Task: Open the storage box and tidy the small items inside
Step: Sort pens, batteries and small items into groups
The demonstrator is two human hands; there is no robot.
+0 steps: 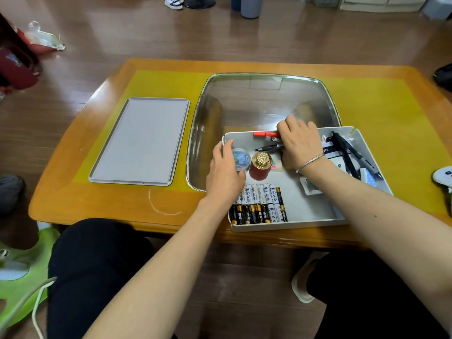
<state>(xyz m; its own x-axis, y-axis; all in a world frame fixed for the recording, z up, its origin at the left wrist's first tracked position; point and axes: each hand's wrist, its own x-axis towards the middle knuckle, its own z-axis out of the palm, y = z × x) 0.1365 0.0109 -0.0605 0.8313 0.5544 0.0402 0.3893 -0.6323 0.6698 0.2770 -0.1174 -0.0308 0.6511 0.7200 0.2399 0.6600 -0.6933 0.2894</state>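
Left hand [226, 171] rests flat by clip jar [241, 159]; right hand [299, 143] grips pens [269, 148]. A nudge could topple the red bottle [260, 166].

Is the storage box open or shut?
Open: the storage box has no lid on, batteries and pens visible inside; the grey lid lies flat to its left.

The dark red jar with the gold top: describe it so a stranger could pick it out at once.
Find the grey storage box at the near right of the orange table. Near its left wall, behind the rows of batteries, stands the red jar, just right of the left hand. Unlike the clear tub of clips beside it, it is opaque dark red with a jewelled gold lid.
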